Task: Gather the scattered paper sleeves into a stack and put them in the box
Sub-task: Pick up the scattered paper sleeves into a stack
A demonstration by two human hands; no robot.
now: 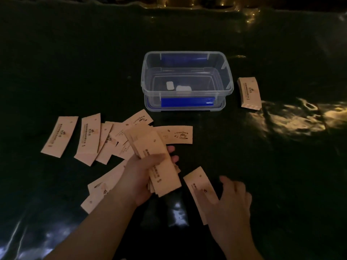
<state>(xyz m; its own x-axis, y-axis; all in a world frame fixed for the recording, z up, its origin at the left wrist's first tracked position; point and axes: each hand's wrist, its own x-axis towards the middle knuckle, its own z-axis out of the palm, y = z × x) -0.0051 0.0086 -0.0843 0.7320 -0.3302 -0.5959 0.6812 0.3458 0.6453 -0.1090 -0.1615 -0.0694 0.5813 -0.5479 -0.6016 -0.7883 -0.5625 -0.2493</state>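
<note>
Head | left hand [142, 177] clamped on sleeve stack [159, 166] | right hand [231, 201] spread on sleeve [197, 182] | print: "COFFEE"

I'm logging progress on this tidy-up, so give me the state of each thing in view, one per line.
Box: open, lid off, no sleeves inside.
Held stack: in the left hand's grip, off the table.
Left hand: closed on the held stack.
Right hand: open, fingers on a single sleeve lying flat.
Scattered sleeves: loose, overlapping on the table.
Side stack: squared up, right of the box.
</note>
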